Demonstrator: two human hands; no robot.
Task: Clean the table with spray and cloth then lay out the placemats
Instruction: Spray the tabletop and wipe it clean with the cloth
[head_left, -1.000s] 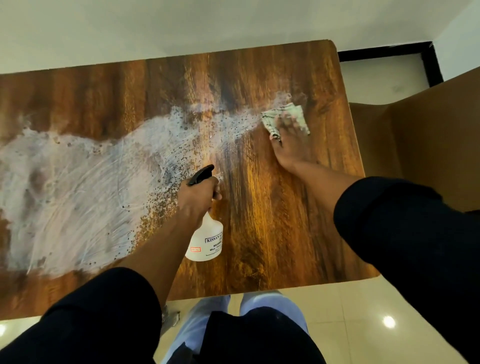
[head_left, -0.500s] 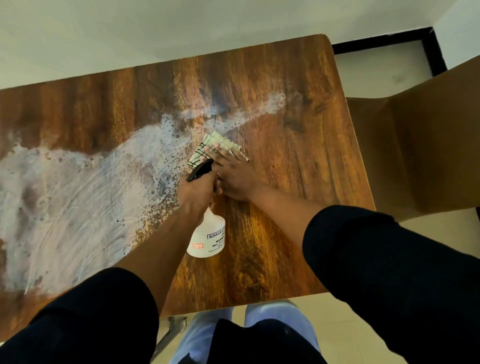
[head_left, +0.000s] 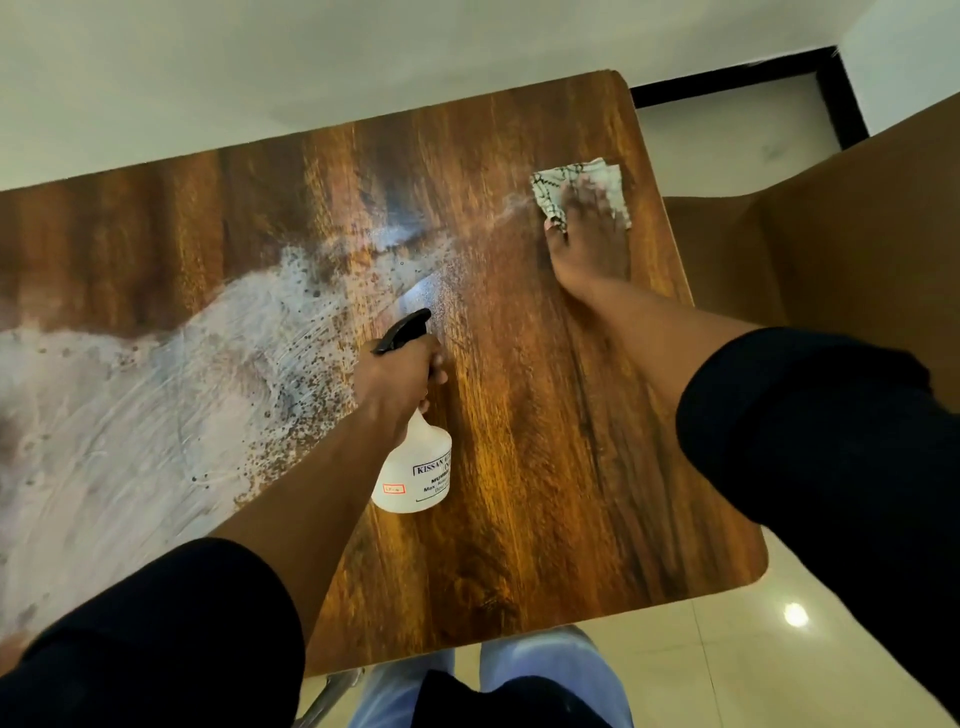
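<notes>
One white spray bottle (head_left: 414, 467) gripped by left hand (head_left: 397, 375), contents unseen

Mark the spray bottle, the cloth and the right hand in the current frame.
spray bottle (head_left: 415, 470): head view, on its white body above the label.
cloth (head_left: 545, 189): head view, on the patterned left part beside the fingers.
right hand (head_left: 592, 244): head view, on the back of the hand.
</notes>
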